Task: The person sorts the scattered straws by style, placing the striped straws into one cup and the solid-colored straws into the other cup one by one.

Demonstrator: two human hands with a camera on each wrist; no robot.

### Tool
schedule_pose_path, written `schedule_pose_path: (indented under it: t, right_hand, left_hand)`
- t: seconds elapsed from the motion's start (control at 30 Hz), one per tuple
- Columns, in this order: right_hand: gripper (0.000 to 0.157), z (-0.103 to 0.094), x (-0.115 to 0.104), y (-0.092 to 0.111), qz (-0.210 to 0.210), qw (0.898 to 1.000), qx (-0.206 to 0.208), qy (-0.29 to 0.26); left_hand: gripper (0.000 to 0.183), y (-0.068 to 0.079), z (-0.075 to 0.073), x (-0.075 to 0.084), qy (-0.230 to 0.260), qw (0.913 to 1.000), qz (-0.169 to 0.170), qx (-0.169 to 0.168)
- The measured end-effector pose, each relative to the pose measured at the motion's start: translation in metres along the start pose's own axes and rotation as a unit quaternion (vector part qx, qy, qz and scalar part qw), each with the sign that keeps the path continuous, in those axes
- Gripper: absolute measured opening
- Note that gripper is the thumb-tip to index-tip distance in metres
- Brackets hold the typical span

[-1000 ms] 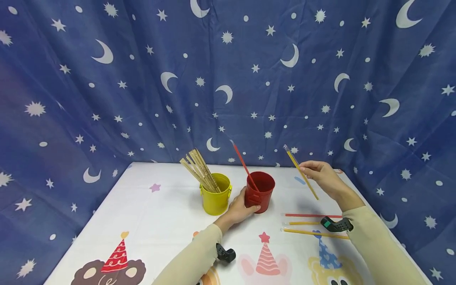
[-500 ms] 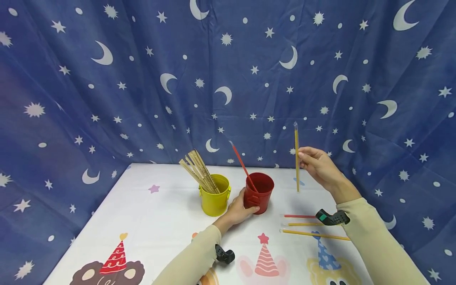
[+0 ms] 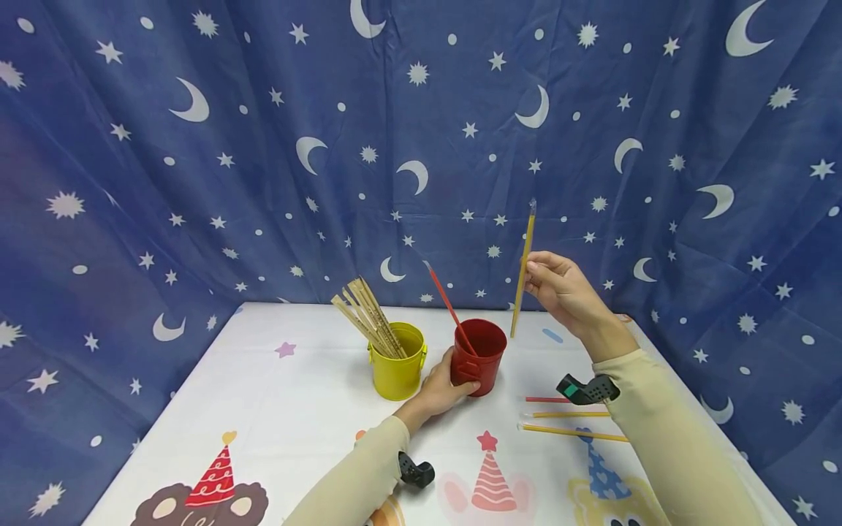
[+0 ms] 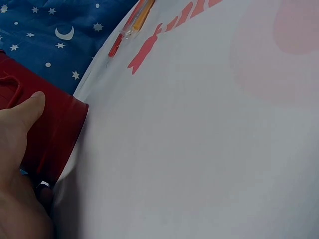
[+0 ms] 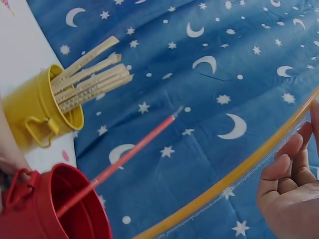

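My right hand [image 3: 562, 288] pinches a yellow straw [image 3: 526, 252] in a clear wrapper between thumb and fingers, raised just right of the red bucket [image 3: 488, 371]. The straw stands nearly upright, its lower end at about rim height in the head view. My left hand [image 3: 439, 387] grips the red bucket around its side, thumb on the front wall in the left wrist view [image 4: 31, 107]. Leaning inside that bucket is a red straw [image 3: 447, 299], its top poking out to the left. The inside bottom of the bucket is hidden.
A yellow bucket [image 3: 397, 381] with several paper-wrapped sticks or straws [image 3: 368, 314] stands left of the red one. On the table's right lie a wrapped red straw [image 3: 544, 399] and two yellow straws [image 3: 572, 431], partly under my right forearm. A starry blue curtain [image 3: 421, 117] hangs behind.
My right hand has moved up and left with the yellow straw, which has swung from a slant to nearly upright. The left hand and both buckets have stayed put.
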State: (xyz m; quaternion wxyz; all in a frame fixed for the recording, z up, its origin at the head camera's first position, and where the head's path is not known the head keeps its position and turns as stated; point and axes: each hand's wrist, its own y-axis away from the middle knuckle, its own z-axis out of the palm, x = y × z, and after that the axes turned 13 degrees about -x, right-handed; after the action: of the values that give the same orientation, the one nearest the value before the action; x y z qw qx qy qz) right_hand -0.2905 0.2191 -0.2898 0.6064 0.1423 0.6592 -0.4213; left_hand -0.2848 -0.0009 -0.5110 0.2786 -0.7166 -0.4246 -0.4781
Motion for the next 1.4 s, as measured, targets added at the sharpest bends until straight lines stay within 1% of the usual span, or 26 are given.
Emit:
schedule_pose_path:
  t: [0.23, 0.4, 0.5, 0.63, 0.7, 0.8, 0.93, 1.07, 1.23, 1.33, 1.4]
  right_hand:
    - [0.03, 0.008, 0.018, -0.014, 0.029, 0.999, 0.022, -0.012]
    - [0.03, 0.012, 0.04, -0.023, 0.073, 0.997, 0.034, 0.007]
    - [0.029, 0.012, 0.055, -0.026, 0.11, 0.993, 0.038, 0.032]
    - [0.028, 0.01, 0.073, -0.028, 0.156, 0.985, 0.05, 0.058]
    - [0.025, 0.01, 0.08, -0.029, 0.178, 0.98, 0.056, 0.067]
    - [0.019, 0.01, 0.088, -0.03, 0.198, 0.975, 0.061, 0.079]
    - [0.014, 0.01, 0.095, -0.032, 0.214, 0.971, 0.059, 0.093]
    - [0.016, 0.011, 0.103, -0.032, 0.232, 0.965, 0.054, 0.107]
    - [0.026, 0.013, 0.111, -0.036, 0.242, 0.96, 0.049, 0.134]
    - [0.031, 0.014, 0.112, -0.038, 0.243, 0.957, 0.048, 0.15]
    - [0.033, 0.015, 0.113, -0.039, 0.246, 0.955, 0.047, 0.158]
  left_hand:
    - [0.078, 0.002, -0.001, 0.0, -0.004, 1.0, -0.004, -0.004]
    - [0.078, 0.001, -0.002, -0.001, -0.007, 1.0, 0.002, -0.001]
    - [0.077, 0.001, -0.002, -0.001, -0.006, 1.0, 0.005, 0.003]
    - [0.077, 0.001, -0.002, 0.001, -0.022, 0.9997, -0.001, 0.003]
    - [0.076, 0.002, -0.003, 0.005, -0.03, 0.9995, 0.0, 0.003]
    - [0.077, 0.003, -0.005, 0.011, -0.035, 0.9994, -0.003, 0.004]
    - [0.077, 0.005, -0.006, 0.015, -0.033, 0.9994, -0.004, 0.002]
    - [0.078, 0.007, -0.004, 0.015, -0.026, 0.9997, 0.0, -0.003]
    - [0.082, 0.001, -0.002, 0.006, -0.019, 0.9998, -0.008, 0.002]
    - [0.082, 0.001, -0.002, 0.006, -0.019, 0.9997, -0.013, 0.004]
    - [0.082, 0.004, -0.003, 0.009, -0.017, 0.9998, -0.013, 0.004]
